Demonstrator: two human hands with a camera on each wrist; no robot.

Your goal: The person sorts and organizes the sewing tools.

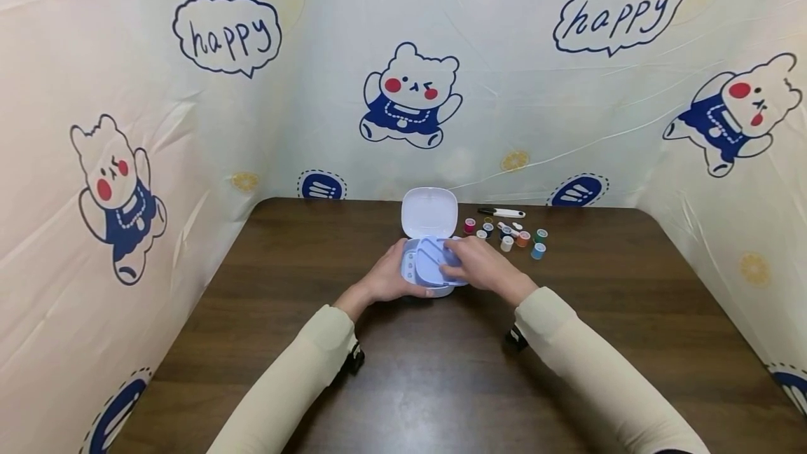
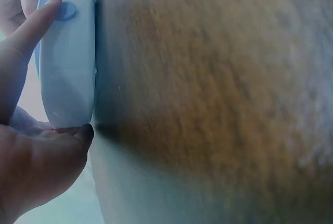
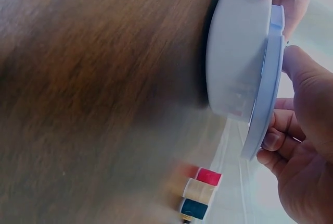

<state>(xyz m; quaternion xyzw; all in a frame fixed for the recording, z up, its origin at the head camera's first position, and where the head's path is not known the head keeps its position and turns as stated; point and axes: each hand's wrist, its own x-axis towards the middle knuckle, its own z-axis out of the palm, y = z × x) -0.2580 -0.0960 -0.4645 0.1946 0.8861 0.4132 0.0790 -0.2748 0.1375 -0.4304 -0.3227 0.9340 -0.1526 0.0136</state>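
Note:
A pale blue plastic box (image 1: 441, 293) stands on the table with its hinged lid (image 1: 430, 212) raised at the back. My left hand (image 1: 386, 279) grips the box from its left side, the thumb at the front wall by a round button, as the left wrist view also shows. Over the box's right part lies a light blue inner tray (image 1: 430, 265), shifted to the right so that small holes in the box's left part show. My right hand (image 1: 484, 265) holds this tray by its right side. In the right wrist view the tray (image 3: 268, 83) sticks out past the box wall.
Several thread spools (image 1: 523, 238) in different colours stand right of the box, a pink spool (image 1: 469, 225) closest to it. Behind them lies a slim black and white tool (image 1: 504, 213). A printed cloth (image 1: 504, 111) hangs behind the brown table (image 1: 302, 251) and along its sides.

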